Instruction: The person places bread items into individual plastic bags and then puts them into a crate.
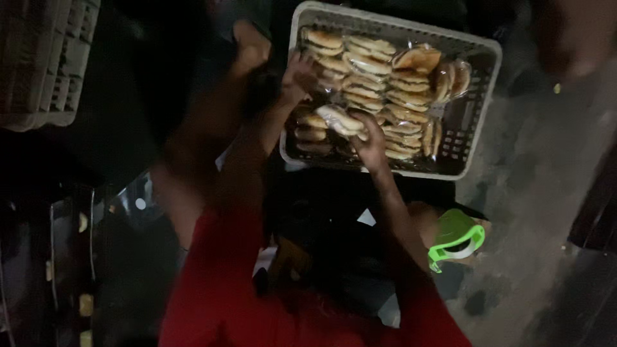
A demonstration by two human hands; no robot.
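Grey crate (479,96) of wrapped buns sits on dim concrete floor (533,193).

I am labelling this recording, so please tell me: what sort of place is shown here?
Probably a small bakery or bread packing area, dimly lit. A grey plastic crate holds rows of bagged buns, the right hand holds one bagged bun, and the floor is bare concrete.

just clear plastic packs of round tan buns (379,77) stacked in rows inside the grey crate (479,90), no labels showing
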